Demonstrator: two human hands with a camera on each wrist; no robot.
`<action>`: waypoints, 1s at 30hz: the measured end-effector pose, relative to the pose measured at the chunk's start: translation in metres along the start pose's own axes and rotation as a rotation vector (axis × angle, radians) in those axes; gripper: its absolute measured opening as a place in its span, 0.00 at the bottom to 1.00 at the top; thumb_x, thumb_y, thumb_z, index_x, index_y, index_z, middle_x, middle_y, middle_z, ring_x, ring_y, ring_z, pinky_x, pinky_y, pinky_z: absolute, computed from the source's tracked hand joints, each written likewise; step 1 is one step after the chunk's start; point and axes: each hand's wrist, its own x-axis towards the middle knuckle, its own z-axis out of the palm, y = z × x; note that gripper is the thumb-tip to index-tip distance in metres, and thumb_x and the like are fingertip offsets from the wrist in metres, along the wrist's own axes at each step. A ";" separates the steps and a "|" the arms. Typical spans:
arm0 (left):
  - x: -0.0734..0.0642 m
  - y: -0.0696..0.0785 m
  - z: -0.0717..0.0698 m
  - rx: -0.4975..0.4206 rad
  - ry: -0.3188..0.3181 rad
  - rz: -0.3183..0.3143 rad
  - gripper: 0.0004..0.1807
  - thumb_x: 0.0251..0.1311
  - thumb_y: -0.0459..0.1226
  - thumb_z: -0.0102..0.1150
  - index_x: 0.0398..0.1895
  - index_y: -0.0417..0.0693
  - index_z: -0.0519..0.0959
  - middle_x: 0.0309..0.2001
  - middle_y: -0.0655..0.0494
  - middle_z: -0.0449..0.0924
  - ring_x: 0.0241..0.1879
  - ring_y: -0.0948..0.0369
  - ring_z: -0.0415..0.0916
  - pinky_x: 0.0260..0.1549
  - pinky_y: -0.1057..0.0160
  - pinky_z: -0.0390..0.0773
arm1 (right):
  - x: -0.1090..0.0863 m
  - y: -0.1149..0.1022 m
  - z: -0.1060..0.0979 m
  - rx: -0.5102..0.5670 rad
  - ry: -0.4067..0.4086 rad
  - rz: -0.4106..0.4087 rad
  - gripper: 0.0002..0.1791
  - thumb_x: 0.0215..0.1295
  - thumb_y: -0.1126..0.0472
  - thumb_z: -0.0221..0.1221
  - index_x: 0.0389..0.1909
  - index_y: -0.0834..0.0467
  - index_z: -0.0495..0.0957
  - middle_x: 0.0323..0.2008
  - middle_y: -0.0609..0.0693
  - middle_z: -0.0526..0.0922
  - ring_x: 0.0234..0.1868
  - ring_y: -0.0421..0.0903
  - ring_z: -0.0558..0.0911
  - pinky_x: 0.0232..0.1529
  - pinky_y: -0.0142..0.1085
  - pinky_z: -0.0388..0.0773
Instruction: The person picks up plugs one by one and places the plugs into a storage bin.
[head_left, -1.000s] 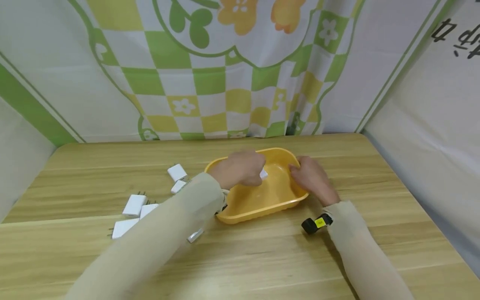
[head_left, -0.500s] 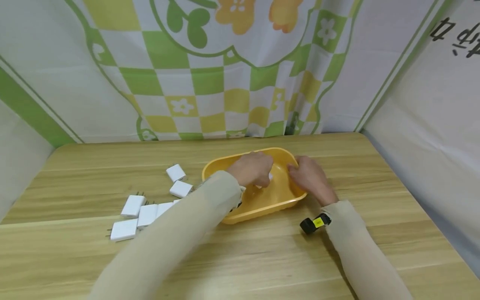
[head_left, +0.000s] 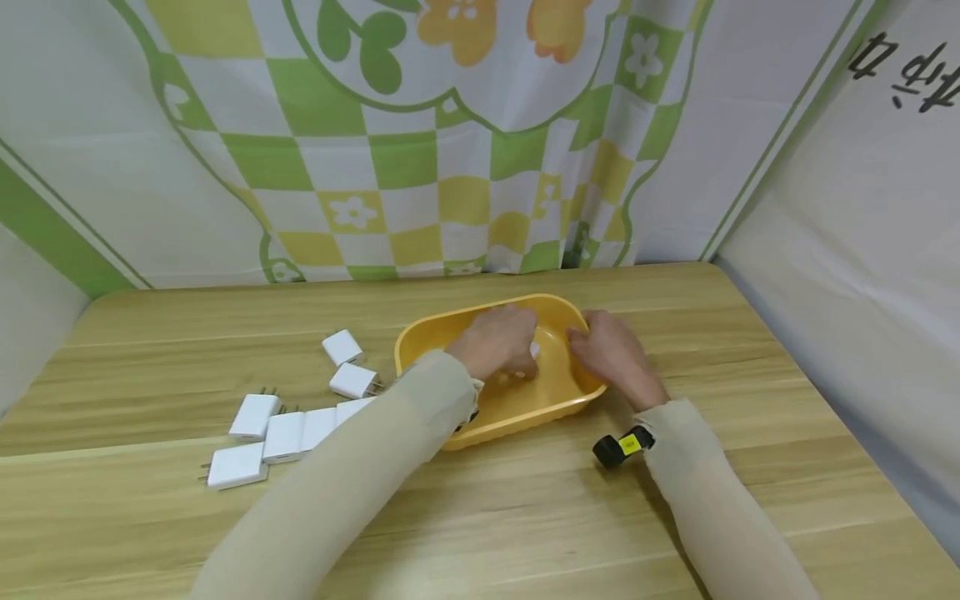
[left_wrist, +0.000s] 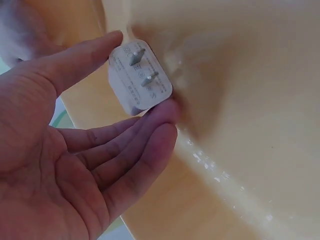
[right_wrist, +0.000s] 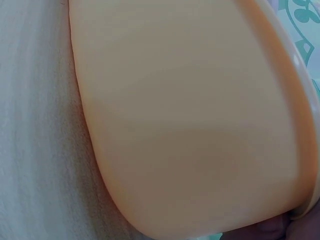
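With our left hand [head_left: 495, 337] we pinch a white charger [left_wrist: 131, 89] between thumb and fingers inside the yellow tray [head_left: 525, 421]; our right hand [head_left: 618, 354] grips the tray's end. A light pinch on the charger's sides, off the prongs [left_wrist: 137, 56], with the tray braced, should serve us best. We cannot tell whether the charger touches the tray's floor; our left sleeve [head_left: 337, 487] partly hides the other chargers [head_left: 283, 437].

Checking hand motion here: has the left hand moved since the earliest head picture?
Yes, the left hand has shifted rightward within the yellow tray, judged against the far-right corner of the tabletop.
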 end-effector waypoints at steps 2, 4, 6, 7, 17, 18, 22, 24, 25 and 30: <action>0.000 -0.001 -0.001 -0.001 -0.020 0.003 0.16 0.56 0.46 0.75 0.32 0.47 0.78 0.25 0.57 0.77 0.26 0.61 0.71 0.27 0.63 0.75 | 0.000 0.000 0.000 0.000 -0.001 0.003 0.14 0.74 0.56 0.51 0.30 0.59 0.76 0.22 0.52 0.75 0.24 0.48 0.76 0.26 0.39 0.70; -0.001 -0.001 -0.004 0.014 -0.053 0.008 0.20 0.55 0.49 0.75 0.38 0.46 0.78 0.31 0.56 0.80 0.30 0.60 0.73 0.33 0.62 0.77 | 0.000 0.001 0.000 -0.002 -0.002 0.003 0.14 0.74 0.56 0.51 0.30 0.60 0.76 0.22 0.52 0.75 0.24 0.48 0.75 0.25 0.39 0.70; -0.001 -0.001 -0.008 0.033 -0.095 0.008 0.23 0.56 0.48 0.76 0.45 0.45 0.77 0.38 0.54 0.80 0.36 0.59 0.75 0.39 0.60 0.79 | 0.000 0.000 0.000 0.000 -0.001 0.008 0.15 0.73 0.56 0.51 0.29 0.59 0.76 0.22 0.52 0.75 0.24 0.48 0.76 0.25 0.39 0.70; -0.001 -0.001 -0.010 0.039 -0.116 0.009 0.24 0.56 0.45 0.76 0.48 0.45 0.76 0.42 0.52 0.79 0.38 0.58 0.75 0.41 0.59 0.78 | 0.000 0.000 0.000 0.002 -0.001 0.009 0.15 0.74 0.56 0.51 0.29 0.59 0.76 0.22 0.52 0.75 0.24 0.48 0.76 0.25 0.39 0.70; 0.001 -0.002 -0.011 0.008 -0.090 0.023 0.07 0.64 0.35 0.65 0.37 0.46 0.75 0.38 0.52 0.77 0.38 0.56 0.72 0.37 0.60 0.75 | 0.000 0.000 0.000 0.011 -0.010 0.020 0.14 0.75 0.55 0.51 0.33 0.59 0.77 0.23 0.52 0.77 0.24 0.47 0.77 0.25 0.38 0.72; 0.001 -0.002 -0.010 0.011 -0.074 0.029 0.07 0.65 0.35 0.65 0.36 0.47 0.75 0.38 0.53 0.78 0.39 0.56 0.73 0.38 0.60 0.75 | 0.000 0.000 0.000 0.010 -0.009 0.021 0.14 0.75 0.55 0.51 0.33 0.59 0.78 0.23 0.52 0.77 0.24 0.47 0.77 0.25 0.38 0.72; 0.005 0.000 -0.005 0.028 -0.014 0.045 0.06 0.65 0.35 0.65 0.35 0.47 0.75 0.38 0.54 0.78 0.44 0.56 0.74 0.46 0.58 0.74 | 0.000 0.000 0.000 0.007 -0.004 0.021 0.14 0.75 0.55 0.51 0.34 0.60 0.78 0.23 0.53 0.78 0.24 0.47 0.77 0.25 0.38 0.72; 0.006 0.000 -0.003 0.028 0.015 0.050 0.07 0.65 0.37 0.66 0.36 0.46 0.76 0.38 0.54 0.77 0.47 0.55 0.74 0.51 0.57 0.73 | 0.000 0.000 0.000 0.009 -0.004 0.018 0.15 0.75 0.55 0.51 0.35 0.60 0.78 0.23 0.53 0.78 0.23 0.47 0.78 0.25 0.38 0.73; 0.007 0.000 -0.002 0.022 0.028 0.051 0.07 0.65 0.36 0.66 0.37 0.46 0.76 0.38 0.54 0.77 0.47 0.54 0.73 0.51 0.56 0.73 | 0.000 0.000 0.000 0.011 -0.004 0.017 0.14 0.75 0.55 0.51 0.35 0.60 0.78 0.23 0.53 0.78 0.23 0.46 0.78 0.24 0.38 0.73; 0.008 0.001 0.001 -0.013 0.087 0.062 0.08 0.64 0.35 0.67 0.36 0.45 0.76 0.32 0.54 0.75 0.38 0.56 0.70 0.42 0.58 0.71 | 0.000 0.000 0.000 0.016 0.005 0.006 0.14 0.74 0.55 0.51 0.33 0.60 0.79 0.23 0.52 0.77 0.23 0.46 0.77 0.24 0.37 0.72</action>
